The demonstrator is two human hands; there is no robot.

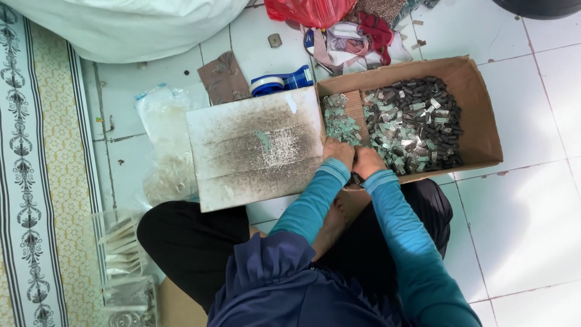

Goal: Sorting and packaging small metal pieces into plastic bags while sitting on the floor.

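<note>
A clear bag (162,145) lies on the floor left of the box, with small see-through bits inside. Next comes a flat grey board (254,148), touching the box's left side. The left hand (338,151) and the right hand (365,161) sit close together at the near edge of the cardboard box (478,121). Both look curled over small pieces, but I cannot tell what the fingers pinch. The box holds a heap of little metal pieces (414,124), some dark, some pale green. They look light, hard and a bit slippery, so pinching one by its sides with fingertips seems best. Behind the box's left corner lies a blue tape roll (281,80).
</note>
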